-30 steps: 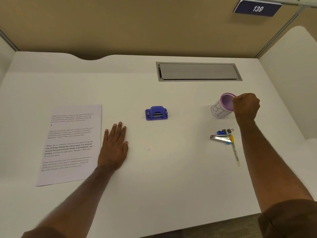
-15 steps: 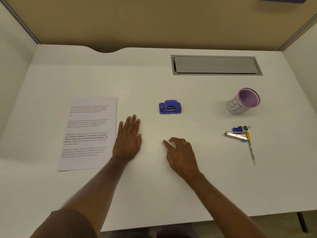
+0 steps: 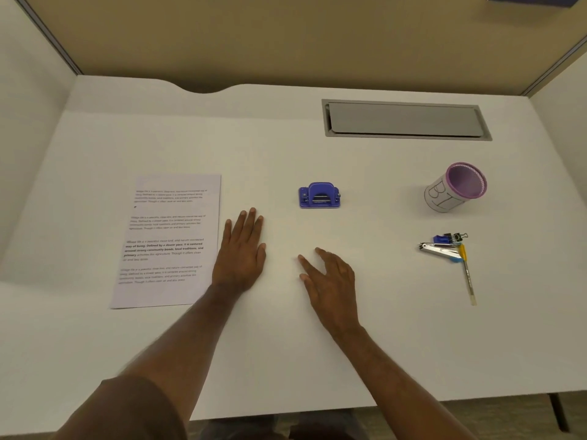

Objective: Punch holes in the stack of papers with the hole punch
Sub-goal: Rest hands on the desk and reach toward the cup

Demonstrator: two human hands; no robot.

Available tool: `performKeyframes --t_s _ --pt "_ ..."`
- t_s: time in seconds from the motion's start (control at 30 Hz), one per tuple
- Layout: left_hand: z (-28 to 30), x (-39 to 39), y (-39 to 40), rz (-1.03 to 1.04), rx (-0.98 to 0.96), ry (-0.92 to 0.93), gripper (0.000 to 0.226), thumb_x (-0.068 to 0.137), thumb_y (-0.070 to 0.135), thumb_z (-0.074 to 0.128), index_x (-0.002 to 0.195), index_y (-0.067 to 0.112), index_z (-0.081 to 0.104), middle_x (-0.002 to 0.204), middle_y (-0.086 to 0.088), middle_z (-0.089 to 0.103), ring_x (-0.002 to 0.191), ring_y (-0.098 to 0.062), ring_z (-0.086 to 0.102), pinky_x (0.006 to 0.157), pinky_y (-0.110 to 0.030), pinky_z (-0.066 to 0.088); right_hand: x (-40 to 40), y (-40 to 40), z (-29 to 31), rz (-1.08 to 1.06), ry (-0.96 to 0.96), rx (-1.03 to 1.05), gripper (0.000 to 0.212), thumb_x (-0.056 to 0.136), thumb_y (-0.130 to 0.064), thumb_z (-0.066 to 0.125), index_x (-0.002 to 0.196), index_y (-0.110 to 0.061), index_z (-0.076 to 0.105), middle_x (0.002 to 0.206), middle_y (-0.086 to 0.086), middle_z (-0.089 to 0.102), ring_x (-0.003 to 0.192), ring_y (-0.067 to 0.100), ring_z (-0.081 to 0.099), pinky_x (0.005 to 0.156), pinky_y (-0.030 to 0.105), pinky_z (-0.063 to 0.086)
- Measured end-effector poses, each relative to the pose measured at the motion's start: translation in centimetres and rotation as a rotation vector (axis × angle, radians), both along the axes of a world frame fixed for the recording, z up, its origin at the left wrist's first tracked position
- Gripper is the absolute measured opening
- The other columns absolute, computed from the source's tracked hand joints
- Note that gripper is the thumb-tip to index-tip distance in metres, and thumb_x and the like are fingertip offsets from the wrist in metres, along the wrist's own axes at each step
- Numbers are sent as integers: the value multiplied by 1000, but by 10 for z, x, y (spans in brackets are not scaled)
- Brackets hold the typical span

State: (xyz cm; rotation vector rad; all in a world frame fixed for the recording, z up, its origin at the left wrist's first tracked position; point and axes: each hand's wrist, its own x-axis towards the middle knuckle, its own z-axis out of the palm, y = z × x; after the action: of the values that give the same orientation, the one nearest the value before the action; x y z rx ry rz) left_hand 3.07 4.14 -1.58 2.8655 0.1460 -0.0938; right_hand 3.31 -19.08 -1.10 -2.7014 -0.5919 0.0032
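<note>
Honestly, nothing's been punched yet, this looks like the very start. The left hand (image 3: 242, 252) lies flat on the white desk (image 3: 286, 147), fingers together, holding nothing. The right hand (image 3: 330, 281) sits just beside it, fingers loosely spread, also empty; hard to tell if it's touching the surface or hovering.

The stack of papers (image 3: 168, 242) lies flat immediately left of the left hand, its right edge nearly at the pinky side. The hole punch (image 3: 319, 195) sits a bit ahead of both hands, roughly between them, untouched.

Next move is probably bringing paper and punch together: either slide the stack over or grab the punch.

Plenty of bare desk around the hands. Off to the right of the right hand, well apart, there's a purple cup (image 3: 455, 187) and a little pile of clips and a pen (image 3: 451, 249), not in the way.
</note>
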Motion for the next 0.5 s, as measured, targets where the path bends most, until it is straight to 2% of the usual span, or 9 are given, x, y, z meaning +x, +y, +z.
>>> performKeyframes --t_s 0.13,0.3,0.5 --pt "1 0 0 -1 2 -7 67 97 37 13 160 11 16 169 -8 6 157 -25 3 127 -50 7 18 3 1 -30 -7 106 27 94 -38 61 120 -38 69 126 -10 61 117 19 54 101 37 39" --pt "-1 0 0 2 -5 -15 65 99 35 17 160 12 16 169 -7 6 157 -25 3 127 -50 8 35 12 5 11 51 170 18 83 -34 76 100 -35 76 107 -11 63 100 17 57 89 36 41" --pt "-3 0 1 3 -11 -21 65 99 35 17 160 12 17 169 -7 7 157 -25 5 127 -50 9 57 17 11 138 155 161 18 82 -38 74 100 -38 76 99 -14 61 95 12 52 87 32 36"
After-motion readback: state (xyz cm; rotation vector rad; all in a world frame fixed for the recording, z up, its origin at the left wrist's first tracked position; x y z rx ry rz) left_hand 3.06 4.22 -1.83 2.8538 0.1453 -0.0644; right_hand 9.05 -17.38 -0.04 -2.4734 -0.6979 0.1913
